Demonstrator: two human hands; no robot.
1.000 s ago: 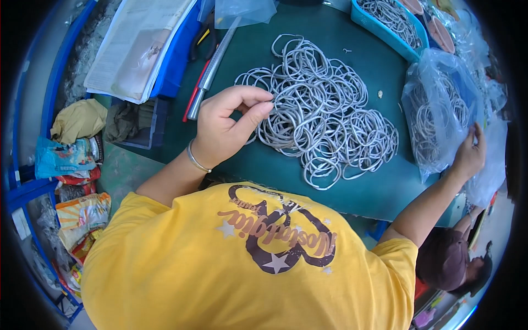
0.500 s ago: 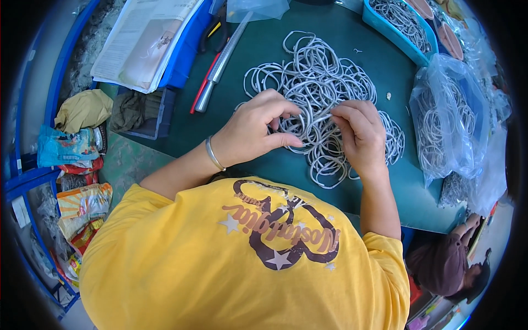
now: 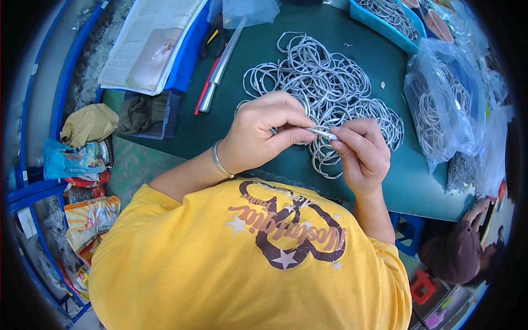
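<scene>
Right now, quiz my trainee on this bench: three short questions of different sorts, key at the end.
1. True or false: the left hand and the right hand pinch the same small grey piece between their fingertips.
2. Multiple choice: the pile of grey wire loops lies on A) the green table top, B) the blue bin, C) the open booklet.
3. Fill in: the clear bag of loops lies to the person's ____.

Key: 1 true; 2 A; 3 right.
</scene>
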